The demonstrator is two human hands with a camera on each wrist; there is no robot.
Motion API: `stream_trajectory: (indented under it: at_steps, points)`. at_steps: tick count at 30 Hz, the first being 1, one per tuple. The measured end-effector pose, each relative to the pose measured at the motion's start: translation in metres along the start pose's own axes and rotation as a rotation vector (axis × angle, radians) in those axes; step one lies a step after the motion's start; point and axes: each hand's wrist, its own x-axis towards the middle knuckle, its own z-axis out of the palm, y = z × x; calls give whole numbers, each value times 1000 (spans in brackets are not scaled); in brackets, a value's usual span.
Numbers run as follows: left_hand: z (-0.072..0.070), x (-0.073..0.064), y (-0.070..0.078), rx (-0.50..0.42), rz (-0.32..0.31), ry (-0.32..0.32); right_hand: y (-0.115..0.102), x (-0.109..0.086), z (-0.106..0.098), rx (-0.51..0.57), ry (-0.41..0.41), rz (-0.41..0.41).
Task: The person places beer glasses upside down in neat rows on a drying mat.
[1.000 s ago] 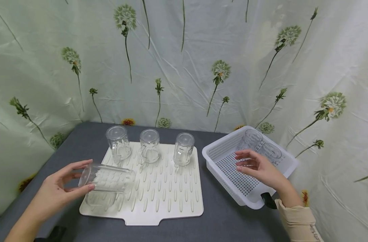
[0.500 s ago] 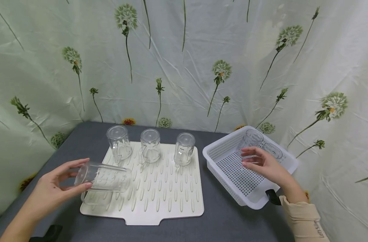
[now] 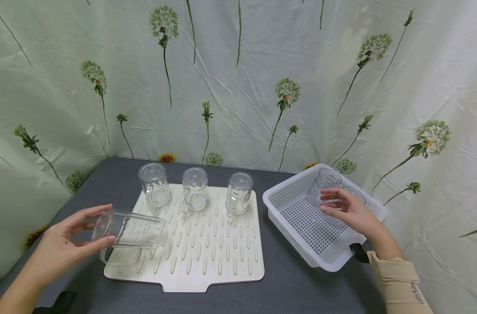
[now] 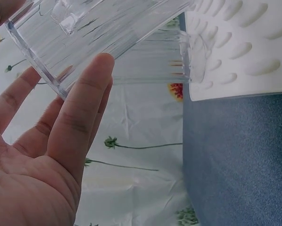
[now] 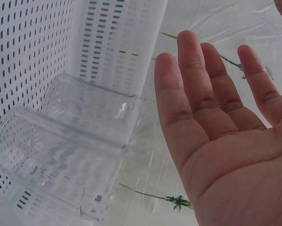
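A mug point(image 3: 133, 230), gripped sideways by the left hand point(image 3: 59, 248), hangs above the mat's point(image 3: 203, 272) left edge. Worktop point(image 3: 275, 266) separates mat from basket point(image 3: 291, 240); there the right hand point(image 3: 350, 211) hovers, fingers loose. The right-wrist view shows two glasses point(image 5: 56, 155) unobstructed.

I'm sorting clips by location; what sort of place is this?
Probably a staged tabletop recording spot: a pale dandelion-print curtain hangs behind a dark grey table bearing a white perforated plastic basket.
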Motion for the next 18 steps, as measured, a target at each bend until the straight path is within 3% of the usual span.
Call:
stream_trajectory:
  at_steps: [18]
  points:
    - [-3, -3, -1, 36, -71, -8, 15, 0, -14, -37, 35, 80]
